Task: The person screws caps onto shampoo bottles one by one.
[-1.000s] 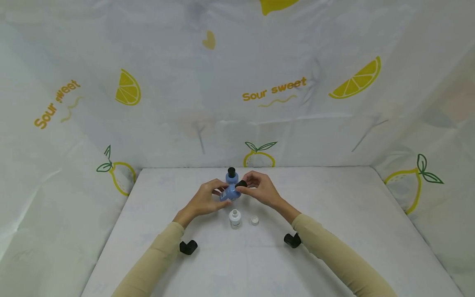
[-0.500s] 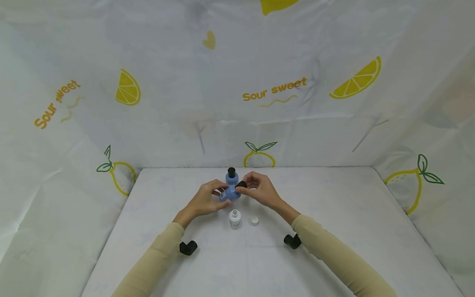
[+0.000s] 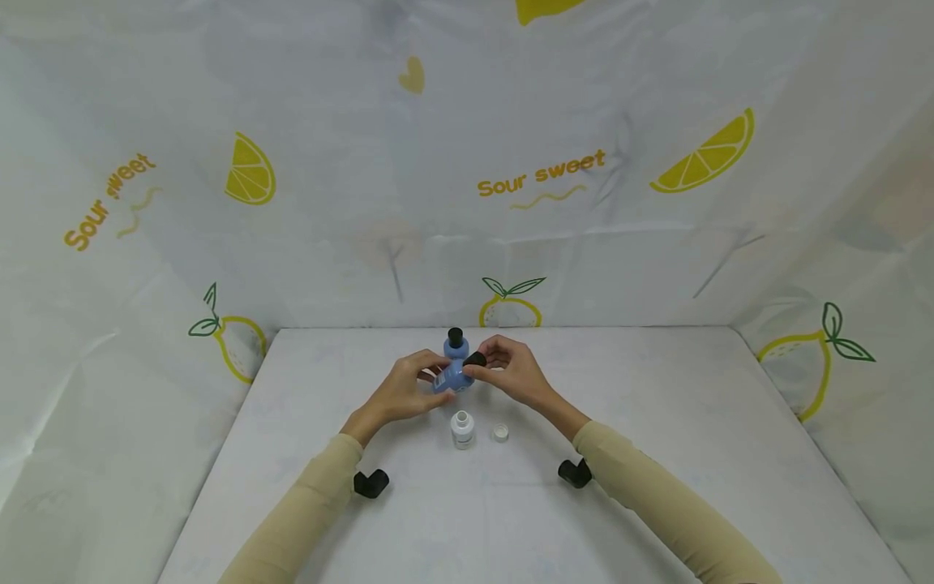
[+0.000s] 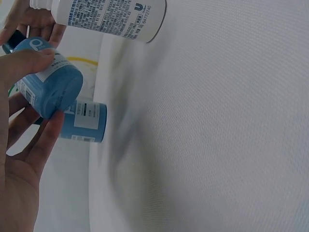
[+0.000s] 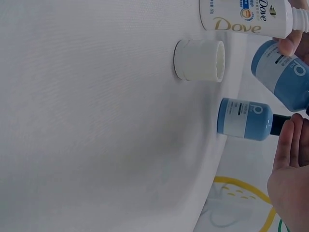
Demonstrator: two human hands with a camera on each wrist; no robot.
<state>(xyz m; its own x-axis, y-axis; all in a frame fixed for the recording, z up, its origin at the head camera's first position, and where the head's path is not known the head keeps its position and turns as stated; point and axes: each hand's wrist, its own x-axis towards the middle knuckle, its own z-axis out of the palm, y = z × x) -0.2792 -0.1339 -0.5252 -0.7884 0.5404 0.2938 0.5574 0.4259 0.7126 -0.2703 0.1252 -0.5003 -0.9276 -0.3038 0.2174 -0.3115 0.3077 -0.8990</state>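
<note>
My left hand (image 3: 407, 391) grips a small blue bottle (image 3: 454, 376) between thumb and fingers, tilted with its neck up to the right. At that end, the thumb and fingers of my right hand (image 3: 515, 373) pinch its black cap (image 3: 476, 358). Just behind, a second blue bottle (image 5: 245, 119) with a black cap stands upright on the table. Nearer the front is a white Dove bottle (image 3: 463, 431), its threaded neck uncovered. To its right lies a white cap (image 5: 199, 60), hollow side up.
Two black angled pieces (image 3: 371, 484) lie on the white table (image 3: 481, 527), one by each forearm. Behind the table hangs a pale curtain (image 3: 328, 268) printed with lemons and lettering. The table's back edge runs close behind the second blue bottle.
</note>
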